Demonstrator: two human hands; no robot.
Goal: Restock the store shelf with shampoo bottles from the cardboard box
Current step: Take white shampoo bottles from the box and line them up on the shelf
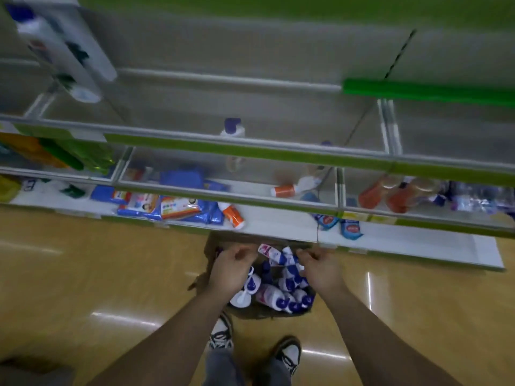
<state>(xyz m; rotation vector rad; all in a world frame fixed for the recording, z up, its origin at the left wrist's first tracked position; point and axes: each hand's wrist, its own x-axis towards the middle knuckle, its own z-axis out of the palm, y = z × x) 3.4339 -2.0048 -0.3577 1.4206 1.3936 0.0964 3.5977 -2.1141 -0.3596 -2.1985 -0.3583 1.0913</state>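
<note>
Cardboard box (207, 253) of many shampoo bottles (274, 298); two hands above: left hand (232, 267), right hand (320, 270)

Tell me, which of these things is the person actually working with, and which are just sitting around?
Part of the job:
- cardboard box on the floor
- shampoo bottles inside it
- left hand and right hand reaching over the box
- shelf with one white bottle on it

Just lying about:
- blue packets
- orange-capped tube
- orange bottles
</note>
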